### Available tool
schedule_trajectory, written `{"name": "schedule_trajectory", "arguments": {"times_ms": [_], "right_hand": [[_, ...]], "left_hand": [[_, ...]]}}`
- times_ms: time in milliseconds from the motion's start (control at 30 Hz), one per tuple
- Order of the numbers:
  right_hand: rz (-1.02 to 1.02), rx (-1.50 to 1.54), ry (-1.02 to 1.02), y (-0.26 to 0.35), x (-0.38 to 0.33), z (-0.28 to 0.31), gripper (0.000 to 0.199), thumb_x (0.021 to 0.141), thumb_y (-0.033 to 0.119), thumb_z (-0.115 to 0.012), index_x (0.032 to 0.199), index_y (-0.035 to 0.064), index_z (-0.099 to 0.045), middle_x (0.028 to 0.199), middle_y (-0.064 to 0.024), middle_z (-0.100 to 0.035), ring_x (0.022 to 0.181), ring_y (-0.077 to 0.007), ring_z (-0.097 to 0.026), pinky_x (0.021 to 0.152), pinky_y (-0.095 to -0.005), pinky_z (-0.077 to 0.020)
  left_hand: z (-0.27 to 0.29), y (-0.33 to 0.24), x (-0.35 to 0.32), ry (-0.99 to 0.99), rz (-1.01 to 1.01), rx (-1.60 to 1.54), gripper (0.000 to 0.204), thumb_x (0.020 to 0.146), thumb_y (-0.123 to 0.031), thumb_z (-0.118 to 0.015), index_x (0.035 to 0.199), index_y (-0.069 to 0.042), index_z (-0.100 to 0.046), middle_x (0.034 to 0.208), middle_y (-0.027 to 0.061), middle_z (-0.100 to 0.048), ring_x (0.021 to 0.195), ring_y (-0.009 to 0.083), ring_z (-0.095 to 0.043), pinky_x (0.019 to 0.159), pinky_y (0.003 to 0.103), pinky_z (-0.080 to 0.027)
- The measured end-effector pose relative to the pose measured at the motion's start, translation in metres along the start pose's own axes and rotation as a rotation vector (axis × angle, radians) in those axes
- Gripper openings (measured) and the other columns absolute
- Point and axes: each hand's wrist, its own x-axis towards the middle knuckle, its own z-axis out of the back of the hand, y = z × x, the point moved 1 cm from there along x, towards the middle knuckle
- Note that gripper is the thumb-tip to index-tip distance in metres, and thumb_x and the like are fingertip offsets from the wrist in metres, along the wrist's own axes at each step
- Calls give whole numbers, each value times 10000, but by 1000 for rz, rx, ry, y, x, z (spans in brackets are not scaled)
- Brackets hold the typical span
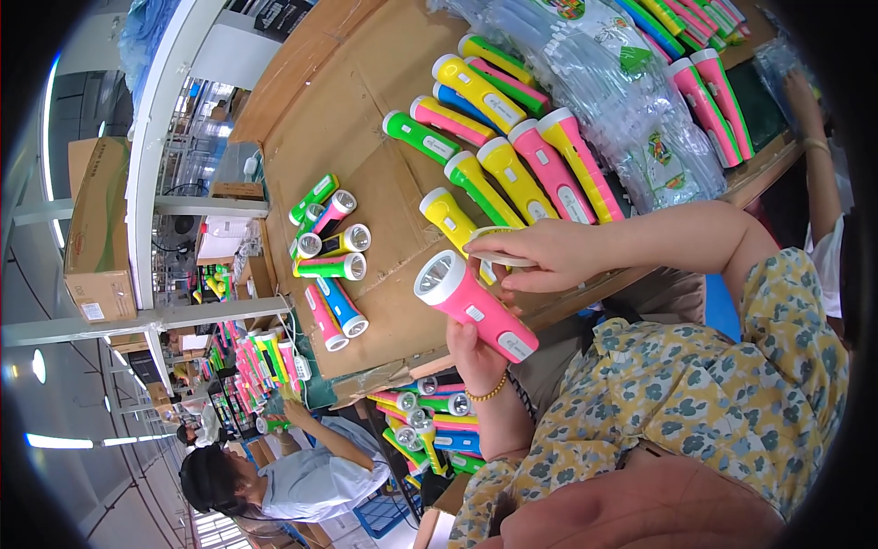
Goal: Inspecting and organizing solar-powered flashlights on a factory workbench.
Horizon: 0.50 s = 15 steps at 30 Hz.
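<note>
My left hand (476, 359), with a beaded bracelet at the wrist, is wrapped round a pink flashlight (489, 320). The flashlight is tilted, its white-rimmed lens end up and to the left. Just above it, my right hand (547, 256) pinches a thin, pale, flat piece (503, 259) whose kind I cannot make out. Beyond the right hand, several flashlights in yellow, pink and green (517, 178) lie in rows on the cardboard-covered table (334, 123). A smaller cluster of flashlights (334, 265) lies to the left, most with their lenses toward me.
Clear plastic bags (663, 137) are heaped at the back right, with more flashlights (709, 105) beside them. Another person's hand (803, 101) reaches in at the far right. Loose flashlights (430, 421) fill a space below the table edge; a co-worker (302, 476) sits at lower left.
</note>
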Motion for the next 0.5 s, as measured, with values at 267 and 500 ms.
{"name": "schedule_trajectory", "arguments": {"times_ms": [267, 500], "right_hand": [[-7, -368, 47, -8, 1, 2, 510, 874, 292, -571, 1318, 110, -397, 975, -116, -626, 789, -299, -632, 609, -410, -498], [64, -393, 67, -5, -1, 1, 350, 873, 278, -566, 1153, 89, -473, 861, -93, -622, 754, -296, -630, 576, -409, -488]], "left_hand": [[-4, 0, -5, -21, 14, 202, 615, 841, -287, -602, 1271, 80, -358, 1109, 222, -566, 888, 286, -633, 758, 364, -541], [-3, 4, -9, -61, 14, 236, 595, 820, -284, -634, 1226, 73, -386, 1097, 220, -569, 865, 304, -638, 736, 379, -549]]}}
